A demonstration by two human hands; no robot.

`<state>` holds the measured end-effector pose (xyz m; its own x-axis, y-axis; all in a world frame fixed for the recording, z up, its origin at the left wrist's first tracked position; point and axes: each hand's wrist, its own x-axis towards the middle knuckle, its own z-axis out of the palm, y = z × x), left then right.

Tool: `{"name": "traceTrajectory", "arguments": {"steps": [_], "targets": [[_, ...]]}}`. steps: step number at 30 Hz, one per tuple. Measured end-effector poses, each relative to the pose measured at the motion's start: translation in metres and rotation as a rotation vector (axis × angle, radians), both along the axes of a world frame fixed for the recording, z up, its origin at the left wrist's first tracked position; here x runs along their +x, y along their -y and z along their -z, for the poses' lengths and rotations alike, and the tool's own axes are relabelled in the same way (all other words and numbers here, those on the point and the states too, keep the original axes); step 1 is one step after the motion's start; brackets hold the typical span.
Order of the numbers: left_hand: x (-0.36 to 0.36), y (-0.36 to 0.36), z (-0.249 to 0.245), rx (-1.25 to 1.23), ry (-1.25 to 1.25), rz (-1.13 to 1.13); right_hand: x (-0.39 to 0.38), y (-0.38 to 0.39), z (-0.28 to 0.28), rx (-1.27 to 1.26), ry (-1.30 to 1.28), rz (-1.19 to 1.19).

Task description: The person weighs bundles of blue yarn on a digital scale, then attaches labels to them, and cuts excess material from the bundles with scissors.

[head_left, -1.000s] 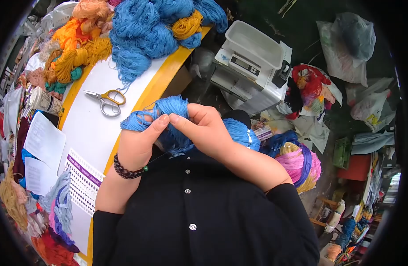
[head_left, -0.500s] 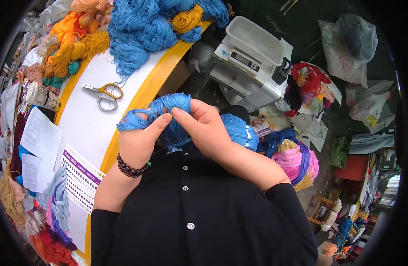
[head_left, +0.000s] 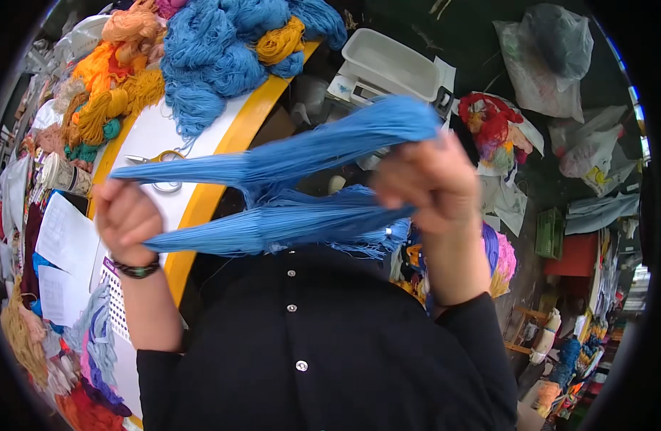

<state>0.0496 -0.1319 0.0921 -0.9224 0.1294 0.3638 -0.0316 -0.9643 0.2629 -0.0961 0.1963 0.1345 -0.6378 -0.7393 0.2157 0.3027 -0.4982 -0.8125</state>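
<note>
A looped skein of blue yarn (head_left: pixel 273 172) is stretched wide in the air in front of my chest. My left hand (head_left: pixel 129 219) is inside its left end, fingers curled, with strands running above and below. At the other end my right hand (head_left: pixel 434 179), smeared by motion, has the skein around it. Partly hidden behind the yarn, scissors (head_left: pixel 165 156) with a yellow handle lie on the white table (head_left: pixel 140 144). Below the right part of the stretched skein, another bundle of blue yarn (head_left: pixel 396 233) shows near my lap.
A big heap of blue yarn (head_left: pixel 215 57) lies on the table's far end, beside orange skeins (head_left: pixel 104 100). A scale with a white tray (head_left: pixel 395 65) stands ahead. Plastic bags (head_left: pixel 553 65) are on the floor to the right. Papers (head_left: pixel 64 237) lie at left.
My hands were close together at the bunched blue yarn. They have moved far apart, left hand leftward and right hand rightward, and the skein is now pulled out long between them.
</note>
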Motion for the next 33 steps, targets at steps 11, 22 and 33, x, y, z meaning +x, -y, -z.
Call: {"name": "traceTrajectory", "arguments": {"steps": [11,22,33], "targets": [[0.060,0.221,0.076,0.125,0.710,-0.760,-0.106,-0.259,-0.005,-0.075,0.234,0.684],[0.007,0.323,0.106,0.037,1.059,-0.949,-0.203,-0.394,0.035,0.010,0.502,1.557],[-0.005,0.291,0.109,-0.109,0.773,-0.689,-0.172,-0.448,0.088,0.330,0.281,1.745]]}}
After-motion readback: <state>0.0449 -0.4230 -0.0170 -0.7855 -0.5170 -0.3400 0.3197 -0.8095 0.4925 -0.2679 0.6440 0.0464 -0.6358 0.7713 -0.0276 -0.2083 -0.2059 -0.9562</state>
